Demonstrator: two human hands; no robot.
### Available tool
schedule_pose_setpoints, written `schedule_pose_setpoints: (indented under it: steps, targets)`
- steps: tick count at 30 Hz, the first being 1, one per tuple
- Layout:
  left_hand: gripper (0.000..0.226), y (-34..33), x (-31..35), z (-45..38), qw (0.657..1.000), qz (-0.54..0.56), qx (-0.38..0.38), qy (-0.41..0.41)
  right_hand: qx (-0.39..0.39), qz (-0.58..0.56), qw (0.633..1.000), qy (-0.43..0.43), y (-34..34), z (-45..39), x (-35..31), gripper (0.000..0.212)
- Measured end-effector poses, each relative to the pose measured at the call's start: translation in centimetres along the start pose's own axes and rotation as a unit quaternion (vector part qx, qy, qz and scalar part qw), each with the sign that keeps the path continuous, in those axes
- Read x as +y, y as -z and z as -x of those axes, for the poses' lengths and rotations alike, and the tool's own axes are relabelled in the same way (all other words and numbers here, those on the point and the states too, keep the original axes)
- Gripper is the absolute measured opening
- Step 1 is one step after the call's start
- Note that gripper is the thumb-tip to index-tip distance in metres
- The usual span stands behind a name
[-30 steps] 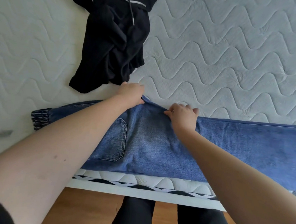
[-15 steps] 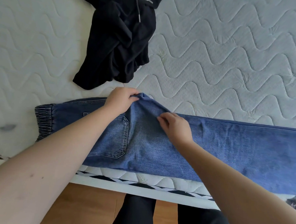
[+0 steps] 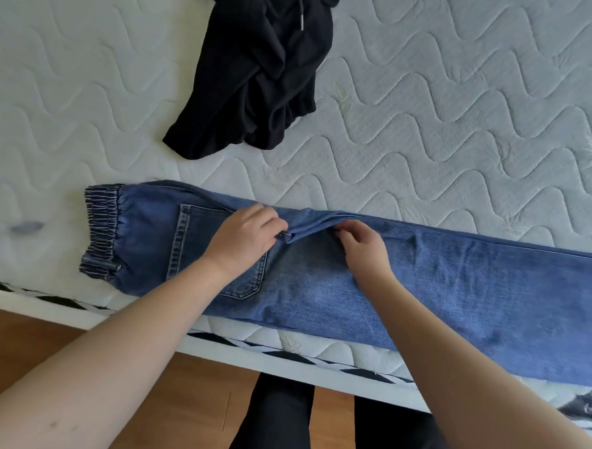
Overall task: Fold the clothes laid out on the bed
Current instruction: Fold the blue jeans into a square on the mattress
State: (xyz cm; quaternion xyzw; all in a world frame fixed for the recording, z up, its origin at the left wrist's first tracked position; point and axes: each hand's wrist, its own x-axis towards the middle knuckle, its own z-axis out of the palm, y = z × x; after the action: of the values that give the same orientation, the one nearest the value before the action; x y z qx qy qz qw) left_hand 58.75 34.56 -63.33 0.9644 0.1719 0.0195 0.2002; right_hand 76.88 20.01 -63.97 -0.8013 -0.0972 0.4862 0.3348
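Blue denim jeans (image 3: 421,292) lie folded lengthwise along the near edge of the bed (image 3: 464,130), waist to the left and legs running off the right side of the view. The elastic waistband (image 3: 100,231) is gathered and ribbed; a stitched back pocket (image 3: 190,246) faces up just right of it. The near long edge of the jeans lies at the bed's edge, above the black-and-white patterned side band (image 3: 281,352).

The left hand (image 3: 242,238) rests on the pocket area, thumb and fingers pressed together on a small tuck of denim at the crotch point. The right hand (image 3: 362,248) sits just beside it, fingers curled and pinching the same raised fold from the other side. The two hands nearly touch. The fold forms a low ridge between them; the cloth to the right lies flat with faint creases.

The mattress surface is white, quilted in wavy stitched lines, and bare to the right and behind the jeans. A crumpled black garment (image 3: 261,71) with a drawcord lies farther back, well apart from the jeans. A small grey mark (image 3: 27,227) shows on the mattress left of the waistband. Wooden floor (image 3: 58,342) and the person's dark-clad legs (image 3: 277,426) appear below the bed edge.
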Motion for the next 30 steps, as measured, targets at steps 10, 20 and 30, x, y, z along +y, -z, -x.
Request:
schedule_pose_setpoints:
  steps: [10,20,30]
  targets:
    - [0.019,-3.0,2.1,2.6,0.996,0.019,-0.005,0.090,0.135,0.204,0.930,0.275,-3.8,2.8,1.1,0.031]
    - [0.019,-1.0,-0.3,0.5,0.968,0.121,0.018,0.218,0.004,0.501,0.801,0.329,-6.9,-0.6,3.4,0.059]
    - [0.067,-7.5,0.2,1.2,0.974,-0.110,-0.082,0.177,0.047,0.523,0.821,0.226,-3.3,-0.8,5.0,0.066]
